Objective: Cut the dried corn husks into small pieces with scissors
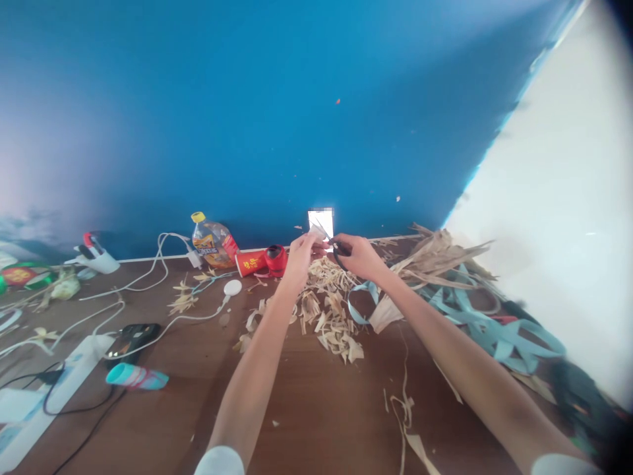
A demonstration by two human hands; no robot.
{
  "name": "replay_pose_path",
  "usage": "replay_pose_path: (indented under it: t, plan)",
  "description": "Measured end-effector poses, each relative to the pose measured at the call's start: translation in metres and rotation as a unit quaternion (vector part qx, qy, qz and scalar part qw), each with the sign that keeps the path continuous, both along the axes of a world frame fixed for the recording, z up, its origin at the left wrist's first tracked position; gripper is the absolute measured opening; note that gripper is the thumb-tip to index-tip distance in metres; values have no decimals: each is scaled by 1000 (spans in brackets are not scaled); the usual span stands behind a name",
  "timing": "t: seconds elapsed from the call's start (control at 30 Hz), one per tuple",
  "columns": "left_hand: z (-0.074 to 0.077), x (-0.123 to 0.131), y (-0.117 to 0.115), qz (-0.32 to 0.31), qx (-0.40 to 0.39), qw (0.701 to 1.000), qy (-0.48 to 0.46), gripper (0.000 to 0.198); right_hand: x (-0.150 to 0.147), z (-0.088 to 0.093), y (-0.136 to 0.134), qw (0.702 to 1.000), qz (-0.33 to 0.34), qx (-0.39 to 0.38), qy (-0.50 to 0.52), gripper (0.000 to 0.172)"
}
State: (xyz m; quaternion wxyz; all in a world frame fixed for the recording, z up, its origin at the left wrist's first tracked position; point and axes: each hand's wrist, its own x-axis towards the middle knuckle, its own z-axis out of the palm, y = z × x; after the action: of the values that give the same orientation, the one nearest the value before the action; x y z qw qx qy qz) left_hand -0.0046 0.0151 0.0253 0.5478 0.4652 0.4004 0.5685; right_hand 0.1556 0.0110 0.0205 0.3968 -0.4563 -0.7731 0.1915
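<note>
Near the back of the table, my left hand (301,256) pinches a small pale strip (317,231) that looks like dried corn husk. Black-handled scissors (339,250) are in my right hand (362,256), fingers closed round the handles. Their blades point up and left, close against the strip; whether they touch it I cannot tell. A bright white patch behind the blades washes out detail. Below both hands lies a heap of cut husk pieces (336,323). Beside my right forearm rests a bundle of long dried husks (440,257).
Pale blue ribbon (475,323) lies tangled at the right. Along the blue wall stand a plastic bottle (213,243), a red cup (251,262) and a roll of red tape (275,260). A power strip (59,396), cables and a turquoise tube (137,377) occupy the left.
</note>
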Motion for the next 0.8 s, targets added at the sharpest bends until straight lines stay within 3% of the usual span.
replay_pose_path:
  t: [0.17,0.4,0.57,0.8]
  plan:
    - [-4,5,-5,64,45,996,33,30,-3,2,-3,1000,-2,10,-8,22]
    - [-13,14,-7,121,55,991,-11,38,-12,-1,-6,999,-7,29,-10,20]
    - [-16,16,-6,124,57,991,-4,39,-15,-3,-9,1000,-10,27,-6,20]
    - [-15,13,-6,89,86,989,83,34,-11,-1,-7,999,-39,28,6,18]
